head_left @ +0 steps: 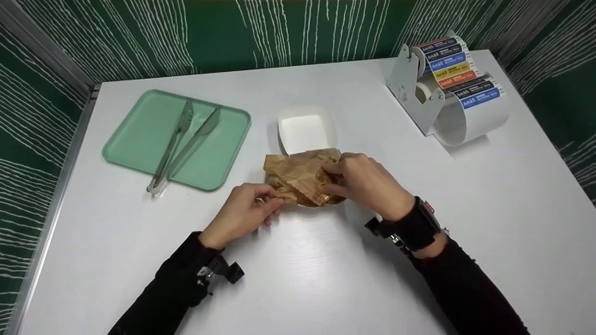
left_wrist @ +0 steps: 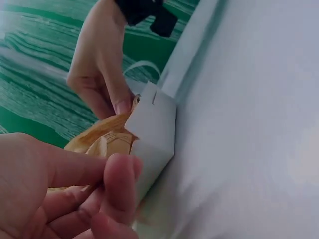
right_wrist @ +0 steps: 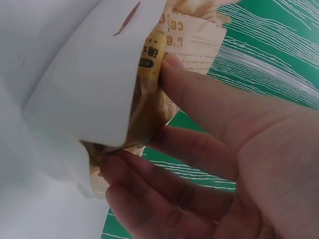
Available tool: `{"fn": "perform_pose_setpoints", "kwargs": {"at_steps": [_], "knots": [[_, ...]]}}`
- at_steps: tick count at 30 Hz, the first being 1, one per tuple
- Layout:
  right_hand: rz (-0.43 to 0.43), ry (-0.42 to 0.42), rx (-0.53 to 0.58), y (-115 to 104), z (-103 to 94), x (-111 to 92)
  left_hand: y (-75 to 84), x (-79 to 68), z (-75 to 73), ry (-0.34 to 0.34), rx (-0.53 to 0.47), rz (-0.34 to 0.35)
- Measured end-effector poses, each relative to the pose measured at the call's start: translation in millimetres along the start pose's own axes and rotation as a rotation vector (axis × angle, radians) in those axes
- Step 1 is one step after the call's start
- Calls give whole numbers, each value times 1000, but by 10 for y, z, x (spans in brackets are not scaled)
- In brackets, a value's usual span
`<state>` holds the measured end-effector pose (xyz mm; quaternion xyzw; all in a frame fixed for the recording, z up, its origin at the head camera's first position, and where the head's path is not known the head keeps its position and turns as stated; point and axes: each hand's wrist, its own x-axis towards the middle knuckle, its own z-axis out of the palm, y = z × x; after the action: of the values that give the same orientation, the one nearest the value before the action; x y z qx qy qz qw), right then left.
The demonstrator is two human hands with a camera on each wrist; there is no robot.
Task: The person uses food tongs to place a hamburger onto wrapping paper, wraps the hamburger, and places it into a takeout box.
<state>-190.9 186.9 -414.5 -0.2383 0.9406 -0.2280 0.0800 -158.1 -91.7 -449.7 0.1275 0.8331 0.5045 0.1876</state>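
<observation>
A white clamshell takeaway box (head_left: 307, 130) lies with its lid folded back, and brown printed wrapping paper (head_left: 298, 170) sits crumpled in its near half. At the paper's near left corner my left hand (head_left: 244, 209) pinches the edge between thumb and forefinger. My right hand (head_left: 372, 186) grips the wrapped bundle on its right side, thumb above and fingers below. The right wrist view shows a yellow label (right_wrist: 152, 57) under that thumb, beside the box's white flap (right_wrist: 94, 74). What the paper wraps is mostly hidden.
To the left, metal tongs (head_left: 170, 156) lie across a green tray (head_left: 132, 130), their joined end past its near edge. A label dispenser (head_left: 421, 93) with rolls of coloured labels stands at the back right of the white table (head_left: 298, 279).
</observation>
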Motion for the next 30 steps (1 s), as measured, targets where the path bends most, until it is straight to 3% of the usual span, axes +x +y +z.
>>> {"fn": "perform_pose_setpoints", "kwargs": {"at_steps": [4,8,13,19,23,30], "knots": [[2,1,-7,-7,0,0,74,82,78,69,130,134],[-3,2,-17,-7,6,16,97,185,135,93,256,186],[3,-9,-16,14,-7,23,66,309,178,77,298,141],[-18,-21,10,44,-19,47,102,423,150,23,284,11],[-4,48,-10,31,33,41,161,481,162,29,377,-50],[40,216,-213,-118,206,8,187,471,231,136,474,-88]]}}
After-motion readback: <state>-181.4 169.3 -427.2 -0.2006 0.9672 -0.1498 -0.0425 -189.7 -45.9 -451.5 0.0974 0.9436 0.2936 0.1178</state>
